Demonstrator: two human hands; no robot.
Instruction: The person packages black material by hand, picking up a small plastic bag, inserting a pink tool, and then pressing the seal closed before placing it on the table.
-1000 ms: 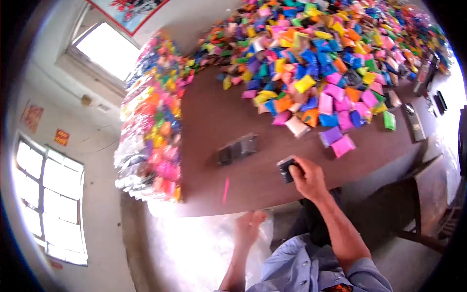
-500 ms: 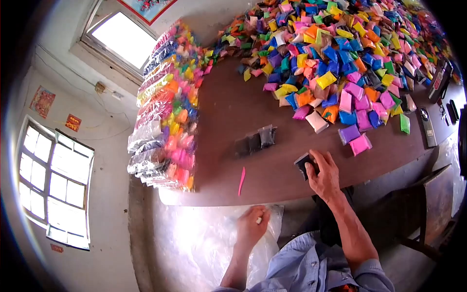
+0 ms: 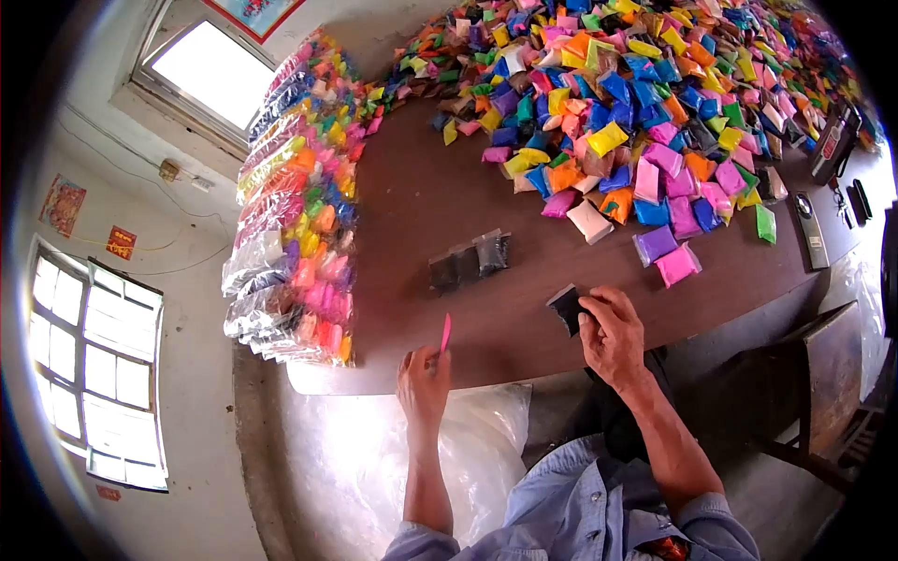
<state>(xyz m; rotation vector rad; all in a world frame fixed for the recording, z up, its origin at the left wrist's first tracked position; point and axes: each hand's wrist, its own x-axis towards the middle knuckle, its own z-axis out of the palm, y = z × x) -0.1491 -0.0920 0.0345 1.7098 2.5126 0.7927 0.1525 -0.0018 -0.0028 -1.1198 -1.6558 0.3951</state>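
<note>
My right hand [image 3: 613, 338] pinches the right edge of a small packet with black contents [image 3: 565, 309] at the table's near side, thumb and fingers closed on it. My left hand [image 3: 425, 381] is at the table's front edge, its fingers closed over the lower end of a thin pink plastic stick [image 3: 446, 331]. The stick's upper part sticks out past the fingertips. Between and beyond the hands lie several black packets [image 3: 470, 261] side by side, overlapping, on the brown table [image 3: 402, 201].
A large heap of colourful packets [image 3: 608, 140] covers the table's back and right. Clear bags filled with coloured packets [image 3: 297, 201] line the left edge. A metallic tool [image 3: 810, 231] lies at the right. Below are clear plastic sheeting [image 3: 477, 430] and a wooden chair [image 3: 828, 374].
My left hand has moved left and up from below the table edge and closed on the pink stick. The right hand still holds the black packet. The view has shifted slightly.
</note>
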